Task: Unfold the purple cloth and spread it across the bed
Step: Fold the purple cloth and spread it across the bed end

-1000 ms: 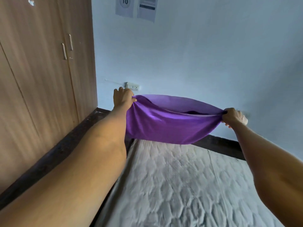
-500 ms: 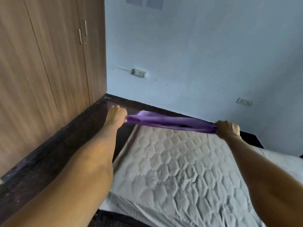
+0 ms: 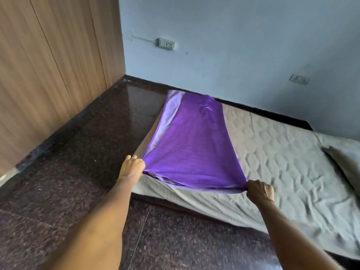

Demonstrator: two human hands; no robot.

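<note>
The purple cloth stretches as a long strip over the left end of the bed, a grey quilted mattress low on the floor. Its far end lies near the wall; a paler underside shows along its left edge. My left hand grips the near left corner just off the mattress edge. My right hand grips the near right corner above the mattress's front edge. The near hem sags between both hands and still shows folded layers.
A wooden wardrobe lines the left side. Dark polished floor runs between it and the bed. A pale blue wall with two sockets stands behind. A grey pillow lies at the right.
Both hands came down and toward me with the cloth, which went from a raised bunch to a strip laid out along the mattress. The view tilted downward.
</note>
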